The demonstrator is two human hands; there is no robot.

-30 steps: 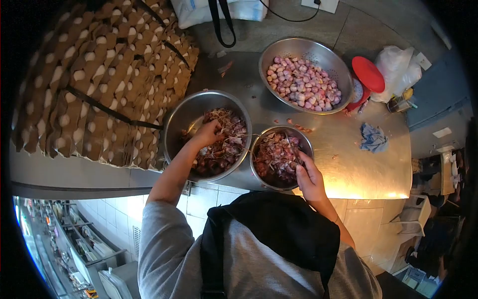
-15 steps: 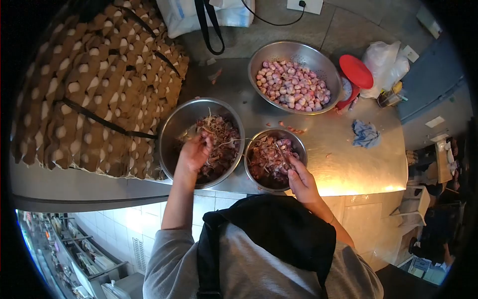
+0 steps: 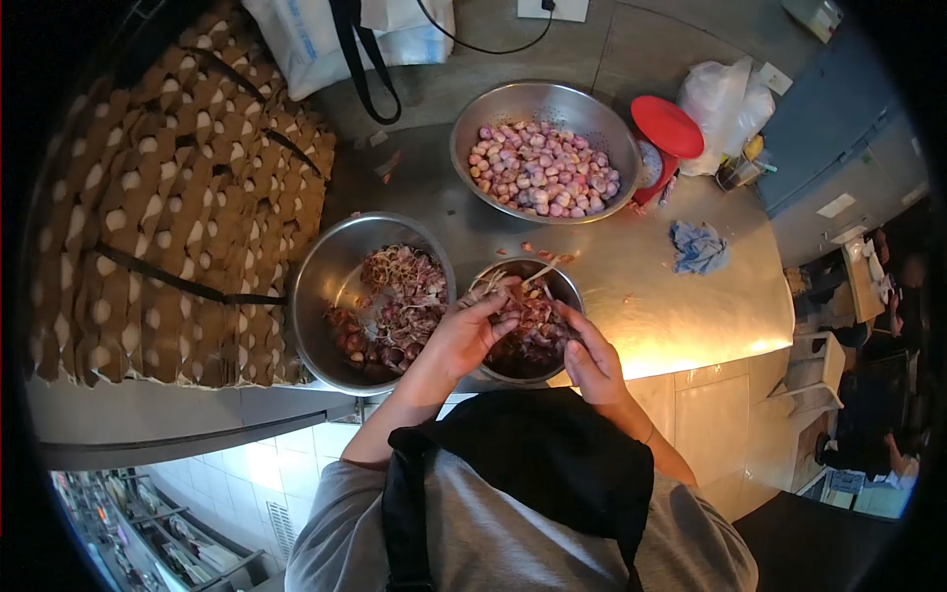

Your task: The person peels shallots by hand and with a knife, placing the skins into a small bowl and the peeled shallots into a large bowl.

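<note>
My left hand is over the left side of a small steel bowl, its fingers closed round a shallot with stringy dry ends, mostly hidden by the fingers. Dry reddish skins fill the small bowl. At this bowl's right rim, my right hand has its fingers bent and thumb drawn in; what it grips, if anything, I cannot make out. To the left stands a larger steel bowl of unpeeled shallots with tangled roots and dry tops.
Behind, a steel colander holds pinkish peeled shallots. A red scale, plastic bags and a blue cloth lie to the right. Stacked egg trays rise at left. A bag with a black strap is at the back.
My left hand has moved right, out of the larger bowl to the small bowl, bringing a shallot. My right hand stays at the small bowl's right rim. The whole view has shifted slightly.
</note>
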